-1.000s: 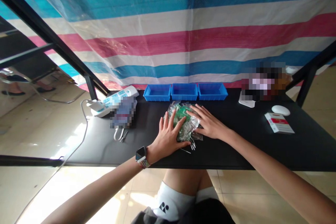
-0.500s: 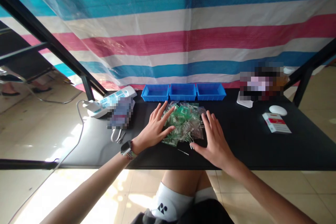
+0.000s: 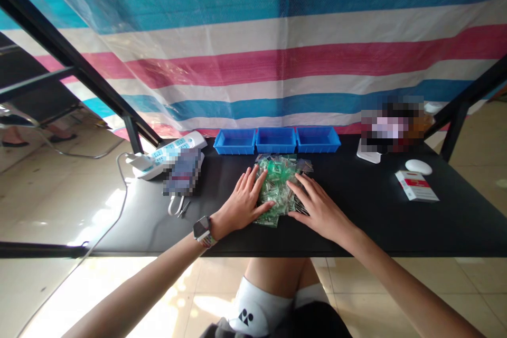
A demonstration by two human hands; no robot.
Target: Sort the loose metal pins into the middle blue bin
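Observation:
A heap of small clear and green plastic packets (image 3: 277, 185) lies on the black tabletop (image 3: 368, 222), with thin metal pins or screws showing at its right side. My left hand (image 3: 243, 200) rests against the heap's left edge, its fingers spread and a watch on the wrist. From the right, my right hand (image 3: 317, 203) touches the heap with its fingers stretched out. Both hands are open and grip nothing. What exactly the packets contain is too small to tell.
Behind the heap stand three blue bins, a left bin (image 3: 234, 151), a middle bin (image 3: 276, 149) and a right bin (image 3: 319, 149). A power strip (image 3: 190, 142) and a blurred device (image 3: 182, 171) lie left. On the right are a white mouse (image 3: 419, 167) and a small box (image 3: 416, 186).
Both hands have moved inward and slightly toward me, and the heap is narrower between them. The loose pin that lay in front of the heap no longer shows.

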